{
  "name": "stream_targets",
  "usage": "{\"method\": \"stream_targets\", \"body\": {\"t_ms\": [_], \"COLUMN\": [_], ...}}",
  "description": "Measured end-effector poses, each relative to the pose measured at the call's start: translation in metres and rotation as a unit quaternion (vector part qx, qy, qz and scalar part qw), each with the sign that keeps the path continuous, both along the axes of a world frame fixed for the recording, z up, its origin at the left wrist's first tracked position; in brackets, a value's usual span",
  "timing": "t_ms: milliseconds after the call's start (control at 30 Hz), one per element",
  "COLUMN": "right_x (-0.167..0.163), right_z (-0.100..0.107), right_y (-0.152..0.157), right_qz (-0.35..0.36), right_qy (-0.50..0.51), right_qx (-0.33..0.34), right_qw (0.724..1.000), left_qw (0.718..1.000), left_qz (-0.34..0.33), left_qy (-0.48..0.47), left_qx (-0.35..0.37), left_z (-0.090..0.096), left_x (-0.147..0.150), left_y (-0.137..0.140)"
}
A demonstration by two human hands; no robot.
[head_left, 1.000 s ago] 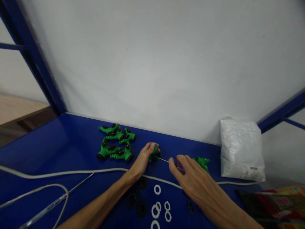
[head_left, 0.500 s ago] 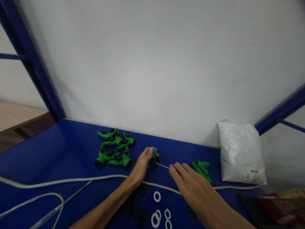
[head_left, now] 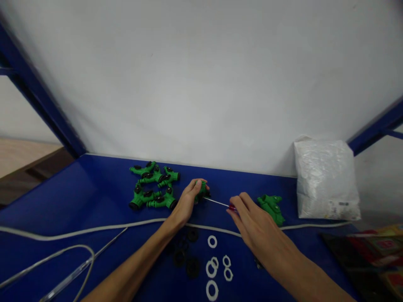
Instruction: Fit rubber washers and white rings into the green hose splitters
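Observation:
My left hand (head_left: 188,202) is wrapped round a green and black hose connector (head_left: 202,188) above the blue table. In my right hand (head_left: 252,218) is a screwdriver (head_left: 217,203); a bit of its red handle shows between the fingers. The thin metal shaft reaches left, and its tip meets the connector on its black part. Whether the tip sits in a screw is too small to tell. Left of my left hand lie several green Y-shaped hose connectors (head_left: 162,200) with black valves. Beyond my right hand rest green connector bodies (head_left: 271,209), partly hidden by it.
White rings (head_left: 212,290) and dark rings (head_left: 192,267) lie near the front. A white cable (head_left: 94,228) crosses the blue table (head_left: 103,188). At left is a clear-handled long tool (head_left: 67,281). A white plastic package (head_left: 327,180) leans on the wall at right, near colourful packets (head_left: 387,243).
The view has tilted down slightly, so the table's things appear higher. My right hand has turned on the screwdriver, and its red handle now shows. The left hand keeps its hold.

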State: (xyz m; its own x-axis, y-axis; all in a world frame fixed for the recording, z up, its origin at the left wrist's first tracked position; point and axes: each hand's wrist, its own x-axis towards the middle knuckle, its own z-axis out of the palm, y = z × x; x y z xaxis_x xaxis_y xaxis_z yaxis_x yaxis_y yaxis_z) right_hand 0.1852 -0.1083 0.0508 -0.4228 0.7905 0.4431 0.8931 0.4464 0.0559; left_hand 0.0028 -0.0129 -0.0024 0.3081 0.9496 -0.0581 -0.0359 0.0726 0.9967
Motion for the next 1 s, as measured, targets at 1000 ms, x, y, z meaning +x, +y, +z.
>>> {"method": "stream_targets", "body": {"t_ms": [1000], "right_x": [0.020], "right_z": [-0.047], "right_y": [0.008], "right_qz": [0.033], "right_qy": [0.035], "right_qx": [0.078], "right_qw": [0.996], "left_qw": [0.992], "left_qz": [0.039], "left_qy": [0.076], "left_qx": [0.090], "left_z": [-0.003], "left_x": [-0.001], "left_y": [-0.005]}}
